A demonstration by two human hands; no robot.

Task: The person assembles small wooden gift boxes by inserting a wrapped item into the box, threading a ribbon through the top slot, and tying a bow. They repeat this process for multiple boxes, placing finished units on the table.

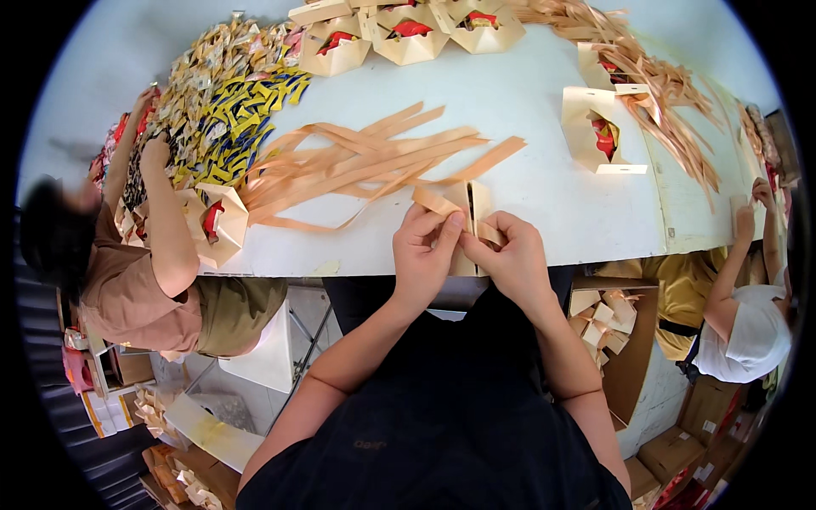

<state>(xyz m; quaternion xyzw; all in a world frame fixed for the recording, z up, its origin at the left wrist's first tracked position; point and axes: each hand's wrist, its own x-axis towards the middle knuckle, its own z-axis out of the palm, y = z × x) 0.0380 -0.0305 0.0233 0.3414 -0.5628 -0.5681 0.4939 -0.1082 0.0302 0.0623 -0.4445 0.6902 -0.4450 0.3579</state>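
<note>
A small cream paper gift box [481, 197] stands at the table's front edge, between my two hands and partly hidden by them. My left hand [425, 248] pinches a peach ribbon [436, 201], which loops up over the box's left side. My right hand [517, 257] has its fingers curled on the ribbon at the box's right side. Thumbs of both hands come close together in front of the box. A loose bundle of peach ribbons [340, 174] lies just beyond, to the left.
Open cream boxes with red packets stand at the back [410, 49], right [586, 136] and left [223, 246]. Wrapped sweets [234, 110] heap at the far left; more ribbons [671, 110] lie right. One person works at each side. A carton [633, 374] of finished boxes stands below.
</note>
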